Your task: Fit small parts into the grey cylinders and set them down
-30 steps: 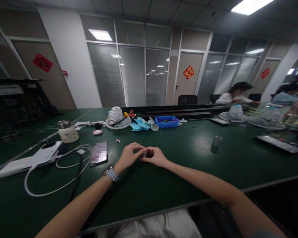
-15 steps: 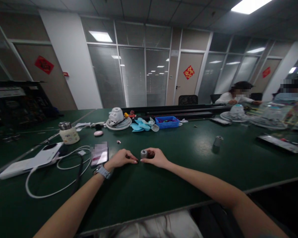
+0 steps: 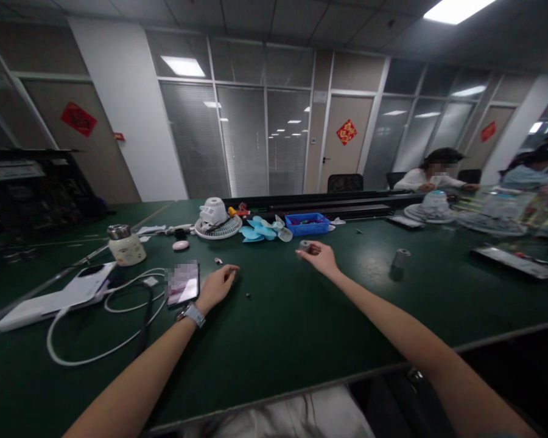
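Observation:
My right hand point(image 3: 320, 258) grips a small grey metal cylinder point(image 3: 305, 246) between thumb and fingers, near the middle of the green table point(image 3: 274, 340). To its right another grey metal cylinder point(image 3: 400, 258) stands upright on the tabletop. My left hand point(image 3: 217, 287), with a watch point(image 3: 193, 314) on its wrist, is low over the table beside a phone point(image 3: 184, 284). Its fingers reach forward and hold nothing I can see. Between the two hands, closer to me, lies a tiny dark piece point(image 3: 248, 295) too small to name.
Farther back are a white fan part point(image 3: 217, 226), blue fan blades point(image 3: 259, 230) and a blue tray point(image 3: 307, 224) of small items. A bottle point(image 3: 125, 246), a white cable point(image 3: 86, 363) and a white device point(image 3: 50, 302) occupy the left. Co-workers point(image 3: 413, 179) sit at the far right.
My right hand has carried the cylinder forward and to the right. My left hand has drawn away to the left, and the tiny dark piece now shows on the table.

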`<state>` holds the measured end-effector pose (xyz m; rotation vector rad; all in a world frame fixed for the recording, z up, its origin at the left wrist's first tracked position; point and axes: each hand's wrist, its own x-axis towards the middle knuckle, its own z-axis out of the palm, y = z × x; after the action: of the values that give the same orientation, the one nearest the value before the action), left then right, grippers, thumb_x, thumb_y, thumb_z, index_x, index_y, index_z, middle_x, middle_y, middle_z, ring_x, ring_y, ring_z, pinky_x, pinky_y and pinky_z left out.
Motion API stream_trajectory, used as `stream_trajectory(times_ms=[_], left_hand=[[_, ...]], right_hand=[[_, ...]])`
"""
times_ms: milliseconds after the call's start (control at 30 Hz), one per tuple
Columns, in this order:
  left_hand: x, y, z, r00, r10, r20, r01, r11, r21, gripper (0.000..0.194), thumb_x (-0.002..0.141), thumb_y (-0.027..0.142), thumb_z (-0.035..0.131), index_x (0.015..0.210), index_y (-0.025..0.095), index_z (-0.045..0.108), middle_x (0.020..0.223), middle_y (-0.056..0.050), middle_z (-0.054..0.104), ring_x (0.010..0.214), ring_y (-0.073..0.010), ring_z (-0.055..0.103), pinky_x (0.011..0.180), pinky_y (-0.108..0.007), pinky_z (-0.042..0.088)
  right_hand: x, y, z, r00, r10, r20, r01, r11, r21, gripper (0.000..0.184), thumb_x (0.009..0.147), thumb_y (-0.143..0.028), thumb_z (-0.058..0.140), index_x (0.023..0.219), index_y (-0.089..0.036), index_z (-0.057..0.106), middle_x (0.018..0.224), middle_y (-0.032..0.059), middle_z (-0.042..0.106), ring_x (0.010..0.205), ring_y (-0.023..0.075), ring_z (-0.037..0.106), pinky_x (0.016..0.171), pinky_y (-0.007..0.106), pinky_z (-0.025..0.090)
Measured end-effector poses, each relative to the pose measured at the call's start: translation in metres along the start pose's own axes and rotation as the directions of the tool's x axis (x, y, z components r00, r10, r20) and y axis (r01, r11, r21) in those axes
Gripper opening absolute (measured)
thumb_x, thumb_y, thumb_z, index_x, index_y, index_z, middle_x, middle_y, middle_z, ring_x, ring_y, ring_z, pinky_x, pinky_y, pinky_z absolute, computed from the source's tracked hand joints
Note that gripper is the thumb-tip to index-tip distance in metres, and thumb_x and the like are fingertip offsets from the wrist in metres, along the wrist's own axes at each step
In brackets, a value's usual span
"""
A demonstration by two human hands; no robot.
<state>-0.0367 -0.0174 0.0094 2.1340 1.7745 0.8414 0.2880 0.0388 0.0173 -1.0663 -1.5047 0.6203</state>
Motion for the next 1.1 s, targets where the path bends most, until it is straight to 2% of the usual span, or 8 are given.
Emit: stream_trajectory(times_ms=[200,400,567,700,767,867,1000,1100], left_hand=[[-0.003,0.008,0.002,1.0,-0.027,-0.012,0.029,0.959,0.283,0.03,0.089,0.027,0.034,0.11,0.021,0.054,0.086,-0.006,0.067,0.075,-0.0188,0.063,0.062,-0.025,0.04],[-0.004,0.009,0.002,0.999,-0.045,-0.003,0.042,0.916,0.399,0.028,0.09,0.026,0.031,0.112,0.02,0.049,0.089,-0.008,0.068,0.081,-0.0206,0.064,0.066,-0.028,0.042],[-0.004,0.006,0.002,0.999,-0.051,-0.009,0.05,0.9,0.432,0.03,0.09,0.026,0.03,0.115,0.02,0.047,0.089,-0.009,0.068,0.082,-0.0218,0.065,0.067,-0.029,0.043],[-0.004,0.005,0.003,0.999,-0.048,-0.01,0.047,0.9,0.434,0.029,0.09,0.026,0.032,0.114,0.021,0.048,0.091,-0.009,0.068,0.083,-0.0215,0.065,0.068,-0.028,0.044],[-0.004,0.005,0.003,0.999,-0.052,-0.014,0.053,0.899,0.434,0.029,0.09,0.026,0.033,0.114,0.021,0.048,0.092,-0.009,0.068,0.084,-0.0215,0.065,0.068,-0.028,0.044],[-0.005,0.006,0.003,0.999,-0.051,-0.014,0.052,0.892,0.449,0.029,0.09,0.026,0.033,0.114,0.021,0.049,0.093,-0.009,0.068,0.086,-0.022,0.065,0.069,-0.029,0.044],[-0.006,0.008,0.003,0.999,-0.038,-0.008,0.038,0.882,0.469,0.031,0.09,0.027,0.032,0.115,0.02,0.048,0.093,-0.01,0.069,0.086,-0.0219,0.065,0.07,-0.029,0.045],[-0.006,0.007,0.002,0.999,-0.036,-0.008,0.036,0.885,0.465,0.03,0.09,0.027,0.032,0.115,0.021,0.048,0.094,-0.009,0.069,0.085,-0.0219,0.065,0.069,-0.029,0.045]], right_hand=[[0.044,0.071,-0.118,0.811,0.097,-0.577,-0.387,0.829,-0.403,0.043,0.066,-0.034,0.071,0.104,-0.014,0.065,0.096,0.0119,0.069,0.088,0.0243,0.064,0.077,0.034,0.048],[0.033,0.083,-0.154,0.692,0.204,-0.692,-0.6,0.696,-0.395,0.044,0.068,-0.034,0.069,0.107,-0.015,0.063,0.102,0.0137,0.067,0.094,0.0281,0.061,0.08,0.037,0.045],[0.025,0.04,-0.106,0.729,-0.189,-0.658,-0.339,0.735,-0.587,0.07,0.069,-0.033,0.068,0.131,-0.013,0.041,0.131,0.0187,0.046,0.121,0.0311,0.041,0.096,0.047,0.033],[-0.005,-0.017,-0.014,0.925,-0.376,-0.047,0.287,0.776,-0.562,0.042,0.083,-0.037,0.055,0.121,-0.019,0.055,0.12,0.0114,0.054,0.113,0.0235,0.047,0.096,0.041,0.035],[-0.029,-0.04,0.032,0.879,-0.347,0.326,0.46,0.795,-0.394,0.037,0.082,-0.042,0.056,0.115,-0.025,0.061,0.117,0.008,0.056,0.109,0.0213,0.051,0.093,0.038,0.037],[-0.059,-0.059,0.081,0.746,-0.266,0.61,0.516,0.811,-0.277,0.038,0.079,-0.051,0.059,0.11,-0.029,0.065,0.117,0.0057,0.058,0.109,0.0216,0.05,0.09,0.038,0.038],[-0.071,-0.062,0.107,0.718,-0.223,0.659,0.527,0.793,-0.305,0.027,0.08,-0.048,0.06,0.097,-0.03,0.071,0.109,0.003,0.064,0.104,0.0202,0.053,0.087,0.036,0.038],[-0.059,-0.057,0.094,0.74,-0.282,0.611,0.546,0.782,-0.301,0.022,0.082,-0.044,0.059,0.094,-0.03,0.071,0.099,0.0005,0.068,0.097,0.0173,0.056,0.083,0.033,0.039]])
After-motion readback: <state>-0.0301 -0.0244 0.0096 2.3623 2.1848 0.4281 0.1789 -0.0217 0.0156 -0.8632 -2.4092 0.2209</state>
